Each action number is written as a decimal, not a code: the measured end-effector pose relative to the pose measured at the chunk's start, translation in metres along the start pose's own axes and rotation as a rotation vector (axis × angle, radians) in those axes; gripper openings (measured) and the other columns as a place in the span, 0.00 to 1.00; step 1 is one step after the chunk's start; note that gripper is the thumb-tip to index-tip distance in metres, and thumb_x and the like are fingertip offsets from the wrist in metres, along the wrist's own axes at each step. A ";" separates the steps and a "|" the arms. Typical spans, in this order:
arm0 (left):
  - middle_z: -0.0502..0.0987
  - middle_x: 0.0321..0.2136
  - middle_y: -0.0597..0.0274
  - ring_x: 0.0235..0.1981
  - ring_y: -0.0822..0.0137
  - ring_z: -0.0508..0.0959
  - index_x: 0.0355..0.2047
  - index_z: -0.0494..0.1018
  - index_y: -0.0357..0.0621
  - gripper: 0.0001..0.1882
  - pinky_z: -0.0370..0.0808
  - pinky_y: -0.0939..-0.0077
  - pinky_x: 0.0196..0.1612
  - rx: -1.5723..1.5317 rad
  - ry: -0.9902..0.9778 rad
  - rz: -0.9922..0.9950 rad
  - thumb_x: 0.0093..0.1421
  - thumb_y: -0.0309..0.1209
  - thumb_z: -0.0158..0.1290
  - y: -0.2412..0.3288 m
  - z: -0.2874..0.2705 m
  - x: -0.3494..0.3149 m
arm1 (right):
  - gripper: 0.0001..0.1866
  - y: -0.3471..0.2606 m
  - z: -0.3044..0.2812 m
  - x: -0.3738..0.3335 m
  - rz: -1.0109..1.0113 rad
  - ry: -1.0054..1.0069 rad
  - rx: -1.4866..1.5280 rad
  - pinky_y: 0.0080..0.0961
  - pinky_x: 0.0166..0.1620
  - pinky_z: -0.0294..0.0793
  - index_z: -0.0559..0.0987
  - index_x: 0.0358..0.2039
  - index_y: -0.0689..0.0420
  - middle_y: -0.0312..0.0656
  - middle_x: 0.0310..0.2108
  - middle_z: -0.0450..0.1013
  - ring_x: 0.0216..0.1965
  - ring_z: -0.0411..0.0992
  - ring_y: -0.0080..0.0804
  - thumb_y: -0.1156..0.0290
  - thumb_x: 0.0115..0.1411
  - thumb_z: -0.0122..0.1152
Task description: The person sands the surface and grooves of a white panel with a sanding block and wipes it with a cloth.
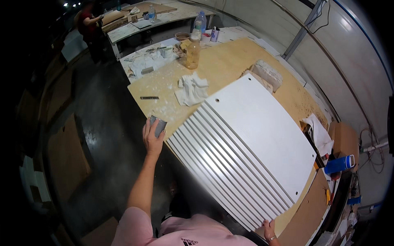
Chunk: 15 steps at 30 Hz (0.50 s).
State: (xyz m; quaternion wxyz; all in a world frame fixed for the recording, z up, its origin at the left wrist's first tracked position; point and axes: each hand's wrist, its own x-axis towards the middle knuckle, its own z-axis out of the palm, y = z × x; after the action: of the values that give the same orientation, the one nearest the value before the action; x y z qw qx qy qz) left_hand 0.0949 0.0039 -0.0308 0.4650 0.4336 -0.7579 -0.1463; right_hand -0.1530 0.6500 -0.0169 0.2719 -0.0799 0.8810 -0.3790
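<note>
A large white panel [262, 123] with parallel grooves along its near side lies on the workbench [234, 53]. Small dark holes show near its corners. Beyond the panel's left end, at the bench edge, my left hand [152, 139] is closed on a grey sanding pad [159, 126]. My right hand [269, 231] grips the panel's near right corner, fingers over the rim; its thumb is not clearly visible. A crumpled white cloth [192, 89] and a dark flat strip [149, 98] lie beyond my left hand.
A bottle of yellowish liquid [192, 55] stands at the back. Wrapped blocks [266, 76] sit behind the panel. At right are a blue jug [339, 164], a white rag [319, 133] and a cardboard box [344, 143]. Another person [88, 26] stands at the far left.
</note>
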 end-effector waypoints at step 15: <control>0.73 0.54 0.49 0.61 0.50 0.66 0.55 0.75 0.48 0.29 0.48 0.35 0.66 0.279 -0.429 0.292 0.54 0.44 0.64 0.041 0.146 0.177 | 0.23 0.013 0.041 -0.026 0.182 0.211 0.260 0.25 0.33 0.74 0.73 0.52 0.61 0.39 0.39 0.73 0.32 0.70 0.28 0.55 0.72 0.42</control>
State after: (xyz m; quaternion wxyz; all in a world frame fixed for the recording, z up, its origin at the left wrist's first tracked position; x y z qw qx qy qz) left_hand -0.0813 -0.1390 0.0204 0.2461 0.3389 -0.9061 -0.0603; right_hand -0.1085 0.6425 -0.0389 0.2193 0.0759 0.8518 -0.4697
